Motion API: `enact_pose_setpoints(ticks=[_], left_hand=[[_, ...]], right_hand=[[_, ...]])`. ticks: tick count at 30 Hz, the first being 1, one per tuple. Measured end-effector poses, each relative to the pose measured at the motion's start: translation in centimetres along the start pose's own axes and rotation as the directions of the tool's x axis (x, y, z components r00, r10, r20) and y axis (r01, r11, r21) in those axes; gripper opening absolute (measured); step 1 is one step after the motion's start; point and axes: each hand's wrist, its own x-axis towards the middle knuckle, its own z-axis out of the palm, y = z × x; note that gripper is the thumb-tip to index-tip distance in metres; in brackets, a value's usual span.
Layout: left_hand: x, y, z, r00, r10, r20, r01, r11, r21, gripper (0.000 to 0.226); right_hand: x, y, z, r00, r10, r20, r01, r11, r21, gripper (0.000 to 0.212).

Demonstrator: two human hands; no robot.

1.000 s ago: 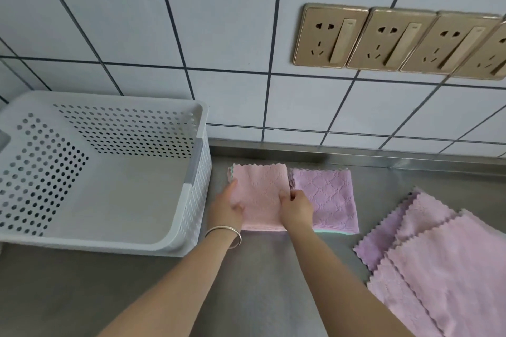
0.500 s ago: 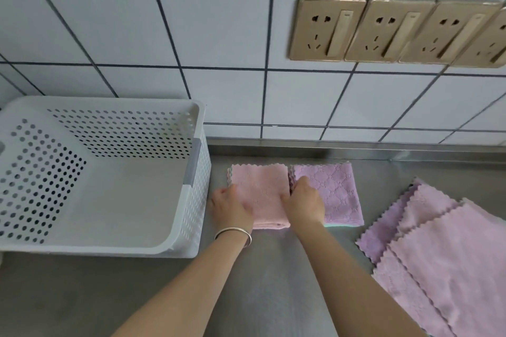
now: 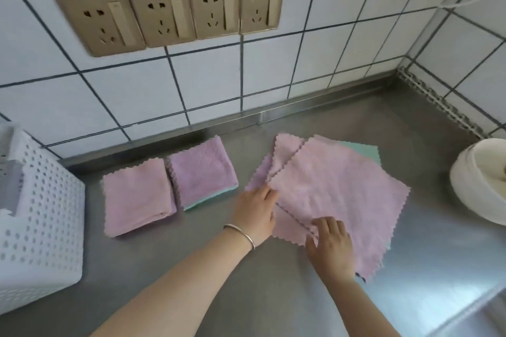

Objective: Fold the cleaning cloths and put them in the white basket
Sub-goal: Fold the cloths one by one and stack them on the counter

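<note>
Steel counter bears folded cloths, unfolded cloths, basket

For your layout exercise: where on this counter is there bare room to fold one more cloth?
Bare counter lies in front of the two folded cloths, beside the basket. It is crowded where both hands work the flat pile, near the white bowl.

This looks like a kitchen or utility corner. White wall tiles with dark grout fill the upper frame and turn a corner at upper right. A row of four gold wall sockets sits at upper left. Below runs a stainless steel table with a raised steel back edge against the tiles.
</note>
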Motion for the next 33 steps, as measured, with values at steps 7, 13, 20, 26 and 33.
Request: enact_pose_setpoints(ticks=[7, 13, 20, 26, 33], left_hand=[[2.6, 5.1, 7.1, 0.969, 0.113, 0.222, -0.12, 0.993, 0.02, 0.029], [4.0, 6.1, 8.5, 0.987, -0.107, 0.117, 0.111, 0.993, -0.029, 0.044], [5.5, 3.1, 6.4, 0.993, -0.107, -0.046, 0.111, 0.989, 0.099, 0.024], [7.1, 3.3, -0.2, 0.959, -0.106, -0.261, 0.082, 0.991, -0.102, 0.015], [0.5, 1.8, -11.0, 0.884, -0.371, -0.285, 0.204, 0.854, -0.479, 0.024]], right_hand=[[0.6, 2.9, 1.2, 0.993, -0.099, 0.063, 0.105, 0.989, -0.101, 0.047], [1.8, 5.9, 0.2, 1.0, 0.014, 0.025, -0.013, 0.999, -0.041, 0.03], [1.9, 11.1, -4.1, 0.909, 0.362, 0.206, -0.385, 0.919, 0.084, 0.022], [4.5, 11.5, -13.2, 0.922, 0.376, 0.088, -0.34, 0.683, 0.647, 0.015], [4.2, 5.6, -20.7, 0.99, 0.141, -0.017, -0.065, 0.559, 0.826, 0.016]])
